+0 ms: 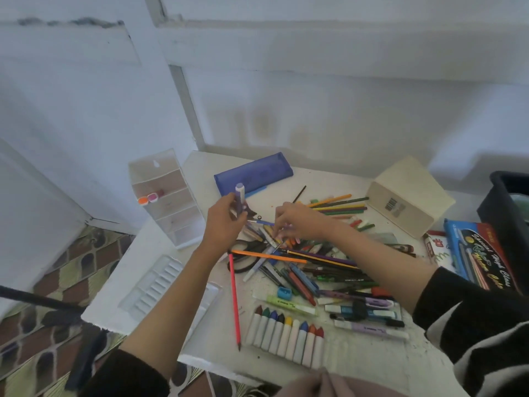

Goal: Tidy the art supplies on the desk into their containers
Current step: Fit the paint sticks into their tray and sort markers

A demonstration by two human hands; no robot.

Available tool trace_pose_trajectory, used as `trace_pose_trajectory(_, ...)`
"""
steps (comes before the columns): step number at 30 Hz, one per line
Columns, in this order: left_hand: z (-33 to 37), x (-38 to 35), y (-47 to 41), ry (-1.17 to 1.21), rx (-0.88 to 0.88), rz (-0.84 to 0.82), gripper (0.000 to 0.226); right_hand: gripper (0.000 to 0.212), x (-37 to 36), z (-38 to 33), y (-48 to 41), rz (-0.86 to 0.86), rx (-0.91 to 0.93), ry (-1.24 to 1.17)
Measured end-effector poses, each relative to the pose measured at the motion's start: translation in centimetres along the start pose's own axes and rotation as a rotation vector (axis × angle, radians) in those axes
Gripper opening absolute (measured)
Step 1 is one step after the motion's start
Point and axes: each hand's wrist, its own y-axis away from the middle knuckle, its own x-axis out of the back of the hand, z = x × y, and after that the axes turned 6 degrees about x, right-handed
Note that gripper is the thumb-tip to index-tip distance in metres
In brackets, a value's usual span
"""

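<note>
1. Left hand (226, 222): forearm raised over the surface (329, 179), fingers curled round a purple marker (240, 196), which is held upright.
2. Right hand (297, 222): palm down, fingertips bent into the pile of pens and pencils (315, 262). Whether it grips anything cannot be determined.
3. Clear drawer organiser (166, 196) stands near the left hand. Blue pencil case (253, 174) lies beyond both hands.

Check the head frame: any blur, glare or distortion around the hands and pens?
Head view: wide-angle bending curves the desk edge and the wall ledges. The light is dim, flat and bluish, with no glare and only soft shadows. The right hand is smeared at the fingertips over the pile of pens. The left hand gripping the marker reads clearer.
</note>
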Motion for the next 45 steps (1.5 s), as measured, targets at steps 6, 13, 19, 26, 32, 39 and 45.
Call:
trace_pose_trajectory(6,-0.5,2.3,2.0,0.035,0.147,-0.068,0.026,0.015,-1.8,-3.9,-2.3,-0.188,0.091,0.464)
trace_pose_trajectory(13,-0.9,4.1,4.1,-0.009,0.081,-0.162,0.023,0.012,-1.4,-4.7,-3.0,-0.326,0.069,0.575)
trace_pose_trajectory(19,-0.7,4.8,5.4,0.053,0.063,-0.183,0.019,0.013,-1.6,-4.8,-2.8,-0.323,0.105,0.627)
trace_pose_trajectory(26,-1.4,4.2,6.4,0.062,0.075,-0.183,0.020,0.019,-1.7,-4.7,-2.6,-0.313,0.158,0.699)
trace_pose_trajectory(32,-1.3,4.0,6.5,0.065,0.070,-0.163,0.016,0.021,-0.4,-4.3,-1.8,-0.306,0.089,0.485)
trace_pose_trajectory(39,-1.3,3.6,6.1,-0.011,0.043,-0.215,0.023,0.018,-0.3,-4.3,-0.9,-0.219,-0.005,0.304)
trace_pose_trajectory(45,-1.5,3.3,5.8,-0.035,0.061,-0.233,0.025,0.020,0.7,-4.3,-0.2,-0.141,-0.113,0.053)
